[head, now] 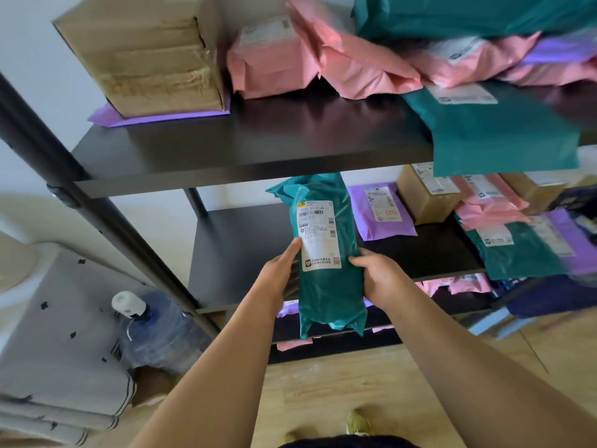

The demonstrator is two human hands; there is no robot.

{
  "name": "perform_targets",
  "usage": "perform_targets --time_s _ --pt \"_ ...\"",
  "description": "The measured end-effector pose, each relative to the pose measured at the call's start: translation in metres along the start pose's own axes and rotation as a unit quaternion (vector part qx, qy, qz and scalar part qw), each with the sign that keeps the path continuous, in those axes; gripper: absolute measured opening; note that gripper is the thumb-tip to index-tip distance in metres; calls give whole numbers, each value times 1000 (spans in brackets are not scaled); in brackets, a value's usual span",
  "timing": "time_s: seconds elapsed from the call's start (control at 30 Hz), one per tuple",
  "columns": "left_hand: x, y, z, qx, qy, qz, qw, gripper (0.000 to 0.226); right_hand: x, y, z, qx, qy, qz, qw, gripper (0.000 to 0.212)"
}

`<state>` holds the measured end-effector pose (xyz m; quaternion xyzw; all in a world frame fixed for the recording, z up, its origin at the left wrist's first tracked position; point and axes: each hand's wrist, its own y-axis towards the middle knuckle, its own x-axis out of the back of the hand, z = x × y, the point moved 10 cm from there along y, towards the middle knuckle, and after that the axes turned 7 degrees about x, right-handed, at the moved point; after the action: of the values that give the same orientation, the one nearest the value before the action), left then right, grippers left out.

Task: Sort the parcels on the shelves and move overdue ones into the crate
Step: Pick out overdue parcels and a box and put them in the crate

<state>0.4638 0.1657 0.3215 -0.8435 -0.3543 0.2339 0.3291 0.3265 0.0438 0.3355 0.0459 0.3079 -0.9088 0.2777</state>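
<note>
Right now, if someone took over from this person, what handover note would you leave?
Left hand and right hand both grip the teal parcel by its sides, its label facing the camera, in front of the middle shelf.
Upper shelf holds a cardboard box, pink parcels and other bags; more lie on the lower shelves.
Done: cannot tell how many are sorted; the crate is not in view.
Left: check this label, shelve or crate the parcel, then continue with the rest.
</note>
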Motion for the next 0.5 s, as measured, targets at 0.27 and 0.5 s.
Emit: perform_targets --time_s 0.27,0.5 --pt "-30 6 4 13 -91 113 989 59 -7 -9 4 -10 67 56 996 34" --pt "-19 14 5 24 -142 86 986 72 -11 -8 -1 -11 61 86 994 34"
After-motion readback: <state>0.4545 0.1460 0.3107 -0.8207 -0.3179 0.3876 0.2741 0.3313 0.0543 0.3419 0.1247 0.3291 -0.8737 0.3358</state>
